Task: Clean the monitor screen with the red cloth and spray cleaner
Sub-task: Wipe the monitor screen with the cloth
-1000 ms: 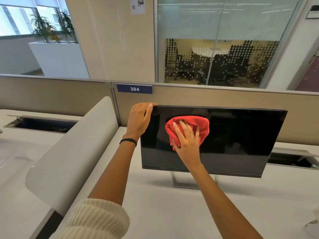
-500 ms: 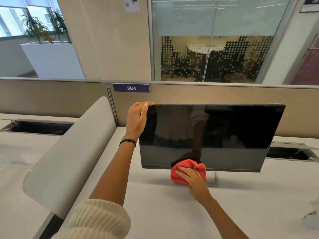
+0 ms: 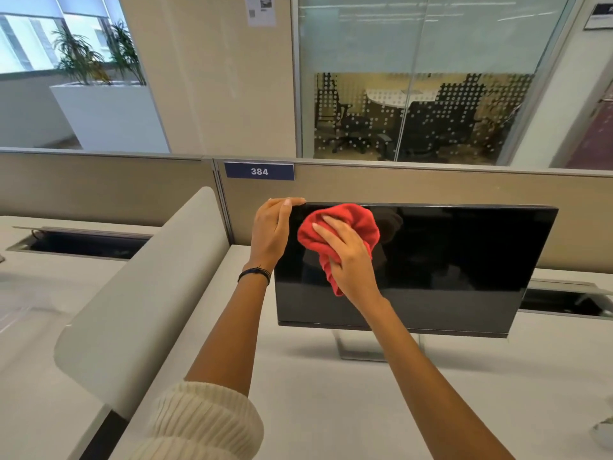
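Cream sleeve point(image 3: 199, 423) sitting at 7 o'clock in the frame, over the white table point(image 3: 331, 410). Right hand point(image 3: 348, 257) pressing the red cloth point(image 3: 345, 224) against the monitor point(image 3: 464, 260) at the screen's 10 o'clock area, fingers lying slightly spread on the cloth. Left hand point(image 3: 270, 230) gripping the monitor's 10 o'clock corner, fingers curling over the top edge. Label 384 point(image 3: 259, 171) showing on the partition point(image 3: 431, 184) behind, at 11 o'clock.

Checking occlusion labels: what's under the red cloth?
The red cloth is bunched against the upper left of the monitor screen, with the right hand pressing on top. The screen patch beneath is covered and cannot be seen.
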The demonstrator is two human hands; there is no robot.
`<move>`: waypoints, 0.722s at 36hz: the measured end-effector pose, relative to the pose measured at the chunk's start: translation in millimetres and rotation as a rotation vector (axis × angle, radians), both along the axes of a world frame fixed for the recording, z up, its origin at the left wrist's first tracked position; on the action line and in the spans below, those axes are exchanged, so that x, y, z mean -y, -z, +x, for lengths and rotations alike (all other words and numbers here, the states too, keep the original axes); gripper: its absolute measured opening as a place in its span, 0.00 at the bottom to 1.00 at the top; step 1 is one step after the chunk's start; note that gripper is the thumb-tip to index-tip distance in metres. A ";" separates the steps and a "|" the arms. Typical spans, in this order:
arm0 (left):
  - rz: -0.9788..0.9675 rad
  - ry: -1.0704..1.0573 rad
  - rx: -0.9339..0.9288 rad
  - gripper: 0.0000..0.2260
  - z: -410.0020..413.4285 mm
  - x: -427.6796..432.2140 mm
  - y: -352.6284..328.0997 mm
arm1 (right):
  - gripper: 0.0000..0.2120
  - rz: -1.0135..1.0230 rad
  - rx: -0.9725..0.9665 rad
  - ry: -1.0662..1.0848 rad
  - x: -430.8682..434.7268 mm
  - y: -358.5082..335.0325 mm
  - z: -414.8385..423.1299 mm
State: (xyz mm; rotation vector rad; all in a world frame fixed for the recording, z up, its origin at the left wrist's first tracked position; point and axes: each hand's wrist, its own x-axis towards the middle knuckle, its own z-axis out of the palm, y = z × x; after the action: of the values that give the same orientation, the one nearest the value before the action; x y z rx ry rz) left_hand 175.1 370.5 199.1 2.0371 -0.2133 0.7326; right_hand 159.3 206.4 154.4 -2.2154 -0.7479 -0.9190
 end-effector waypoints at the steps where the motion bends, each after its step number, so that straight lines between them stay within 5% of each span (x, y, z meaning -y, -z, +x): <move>1: -0.001 0.005 0.005 0.23 0.3 -0.1 0.1 | 0.22 -0.024 -0.010 -0.003 -6.9 -4.4 2.2; 14: 0.086 -0.033 0.083 0.11 -2.4 1.3 2.2 | 0.25 -0.330 -0.049 -0.025 -44.8 61.1 -7.3; 26: 0.089 -0.037 0.097 0.12 -3.9 2.7 1.7 | 0.21 -0.575 -0.292 0.024 -66.3 126.1 -43.6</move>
State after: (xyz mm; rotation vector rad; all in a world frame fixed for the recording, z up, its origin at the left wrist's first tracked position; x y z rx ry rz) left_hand 171.2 367.8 197.5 2.0957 -0.2689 0.8595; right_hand 115.8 272.7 28.3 -2.7779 -0.9269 -0.3952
